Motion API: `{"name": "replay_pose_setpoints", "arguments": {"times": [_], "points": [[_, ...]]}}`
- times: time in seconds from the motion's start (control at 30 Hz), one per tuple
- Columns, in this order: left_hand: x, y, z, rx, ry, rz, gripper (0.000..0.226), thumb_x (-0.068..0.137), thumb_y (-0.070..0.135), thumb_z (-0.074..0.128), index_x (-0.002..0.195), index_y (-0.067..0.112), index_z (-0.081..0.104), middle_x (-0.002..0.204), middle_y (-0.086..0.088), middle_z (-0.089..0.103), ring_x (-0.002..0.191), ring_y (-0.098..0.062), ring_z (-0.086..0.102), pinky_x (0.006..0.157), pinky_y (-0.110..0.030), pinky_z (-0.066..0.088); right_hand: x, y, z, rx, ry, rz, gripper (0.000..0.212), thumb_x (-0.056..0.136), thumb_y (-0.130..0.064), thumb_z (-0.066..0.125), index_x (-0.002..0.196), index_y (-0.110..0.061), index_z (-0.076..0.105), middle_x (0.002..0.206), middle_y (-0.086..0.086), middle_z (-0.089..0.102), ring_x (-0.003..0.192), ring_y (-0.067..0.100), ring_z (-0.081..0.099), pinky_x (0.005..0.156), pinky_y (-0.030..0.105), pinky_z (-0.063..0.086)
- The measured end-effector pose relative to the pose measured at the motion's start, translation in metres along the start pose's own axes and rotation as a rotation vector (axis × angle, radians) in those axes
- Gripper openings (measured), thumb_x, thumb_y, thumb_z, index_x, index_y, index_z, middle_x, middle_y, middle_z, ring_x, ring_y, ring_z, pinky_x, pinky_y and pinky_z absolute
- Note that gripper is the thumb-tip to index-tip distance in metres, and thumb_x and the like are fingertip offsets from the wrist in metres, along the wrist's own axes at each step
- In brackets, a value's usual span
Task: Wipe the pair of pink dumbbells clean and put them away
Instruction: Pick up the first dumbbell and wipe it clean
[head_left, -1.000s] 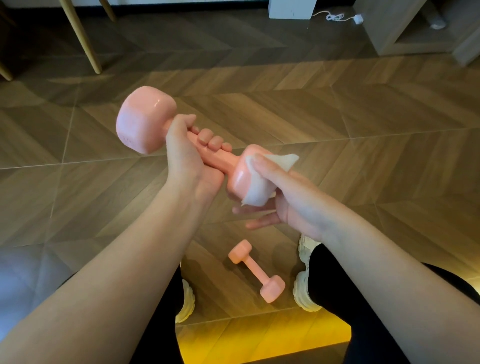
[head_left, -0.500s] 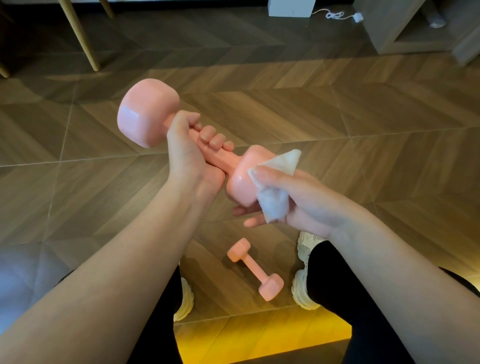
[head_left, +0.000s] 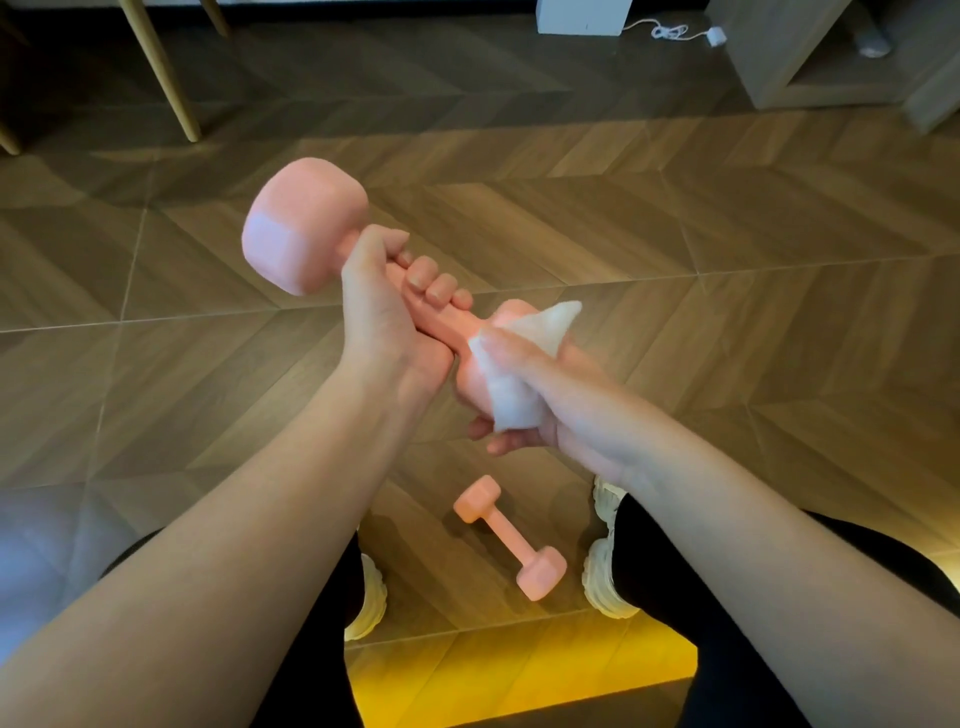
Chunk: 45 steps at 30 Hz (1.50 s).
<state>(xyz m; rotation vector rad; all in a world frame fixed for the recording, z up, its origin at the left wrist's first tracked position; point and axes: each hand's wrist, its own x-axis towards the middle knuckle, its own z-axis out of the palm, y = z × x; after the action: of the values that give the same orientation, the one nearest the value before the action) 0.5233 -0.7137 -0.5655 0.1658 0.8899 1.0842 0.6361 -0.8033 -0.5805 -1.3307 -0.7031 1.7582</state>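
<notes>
Chevron wood floor (head_left: 727, 260) here. One pink dumbbell (head_left: 508, 536) lies at an angle right below the fingers (head_left: 501, 444) of the right hand (head_left: 571, 410), between two pale chunky shoes (head_left: 602, 579) (not touching either). Way beyond the fingers stand chair legs (head_left: 161, 67), a white box (head_left: 584, 15), a cable (head_left: 675, 34) and a cabinet (head_left: 789, 62).

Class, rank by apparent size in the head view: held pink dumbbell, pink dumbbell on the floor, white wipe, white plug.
1. Held pink dumbbell, near the camera.
2. Pink floor dumbbell and crumpled white wipe look alike; unranked.
3. Small white plug on the floor.
</notes>
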Motion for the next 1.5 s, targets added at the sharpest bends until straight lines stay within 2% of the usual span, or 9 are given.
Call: {"name": "replay_pose_setpoints", "arguments": {"times": [0.17,0.33,0.5,0.6,0.77,0.97,1.17,1.3,1.5], "points": [[0.001,0.0,0.004,-0.014,-0.024,0.0,0.031,0.088,0.016,0.047,0.06,0.02,0.033,0.048,0.006,0.025,0.042,-0.013,0.025,0.048,-0.024,0.034,0.0,-0.009,-0.004,0.035,0.004,0.049,0.066,0.094,-0.064,0.042,0.116,-0.005,0.059,0.085,0.017,0.067,0.064,0.025,0.067,0.05,0.029,0.054],[0.0,0.002,0.001,-0.015,-0.035,0.016,0.031,0.088,0.016,0.046,0.061,0.02,0.033,0.048,0.007,0.025,0.042,-0.012,0.024,0.047,-0.025,0.032,-0.003,-0.008,-0.01,0.034,-0.102,0.019,0.067,0.079,-0.038,0.073,0.132,-0.008,0.045,0.096,0.013,0.069,0.08,0.027,0.071,0.056,0.031,0.057],[-0.002,-0.002,0.006,0.025,-0.055,0.05,0.03,0.091,0.016,0.049,0.064,0.019,0.035,0.05,0.005,0.03,0.044,-0.012,0.031,0.053,-0.026,0.038,0.002,-0.001,0.002,0.028,0.061,-0.116,0.04,0.083,-0.055,0.064,0.11,-0.025,0.057,0.076,0.0,0.068,0.061,0.019,0.066,0.048,0.028,0.053],[0.0,-0.001,0.008,-0.022,-0.013,0.055,0.028,0.091,0.02,0.059,0.067,0.018,0.043,0.054,0.003,0.045,0.049,-0.013,0.046,0.062,-0.028,0.047,0.003,-0.001,0.001,-0.105,0.115,-0.284,0.014,0.089,-0.051,0.058,0.099,-0.041,0.057,0.101,0.006,0.067,0.071,0.014,0.067,0.051,0.028,0.054],[0.0,0.003,0.002,-0.108,0.048,0.026,0.029,0.091,0.021,0.058,0.07,0.019,0.037,0.049,0.007,0.033,0.041,-0.01,0.034,0.05,-0.024,0.04,0.001,0.005,0.001,-0.274,0.093,-0.425,0.042,0.091,-0.044,0.053,0.126,-0.034,0.032,0.12,-0.004,0.049,0.099,0.003,0.06,0.069,0.016,0.051],[-0.001,0.006,0.001,-0.06,0.034,0.05,0.029,0.089,0.016,0.054,0.067,0.019,0.035,0.05,0.006,0.03,0.042,-0.012,0.03,0.048,-0.024,0.037,0.005,-0.001,0.007,-0.089,0.162,-0.225,0.028,0.1,-0.048,0.044,0.12,-0.029,0.047,0.122,0.021,0.058,0.085,0.019,0.066,0.057,0.035,0.056],[-0.003,0.004,0.001,-0.03,0.001,0.079,0.03,0.09,0.015,0.051,0.066,0.019,0.034,0.049,0.006,0.027,0.042,-0.011,0.028,0.047,-0.024,0.036,0.003,-0.001,0.007,-0.037,0.111,-0.296,0.024,0.084,-0.035,0.069,0.102,-0.034,0.054,0.078,-0.011,0.068,0.073,0.007,0.068,0.064,0.026,0.057],[-0.004,0.0,0.006,-0.005,-0.036,0.069,0.031,0.089,0.013,0.049,0.063,0.019,0.033,0.049,0.005,0.026,0.043,-0.013,0.027,0.046,-0.025,0.035,0.004,-0.004,0.006,0.029,0.277,-0.132,0.03,0.097,-0.053,0.05,0.112,-0.029,0.06,0.109,0.009,0.07,0.094,0.024,0.068,0.074,0.045,0.057],[-0.001,0.007,0.004,-0.011,-0.116,0.04,0.032,0.091,0.014,0.046,0.062,0.02,0.033,0.047,0.007,0.024,0.041,-0.011,0.024,0.044,-0.025,0.033,-0.004,-0.007,-0.004,0.14,0.076,-0.109,0.03,0.098,-0.045,0.05,0.121,-0.029,0.06,0.125,0.018,0.062,0.095,0.024,0.07,0.067,0.039,0.058]]}}
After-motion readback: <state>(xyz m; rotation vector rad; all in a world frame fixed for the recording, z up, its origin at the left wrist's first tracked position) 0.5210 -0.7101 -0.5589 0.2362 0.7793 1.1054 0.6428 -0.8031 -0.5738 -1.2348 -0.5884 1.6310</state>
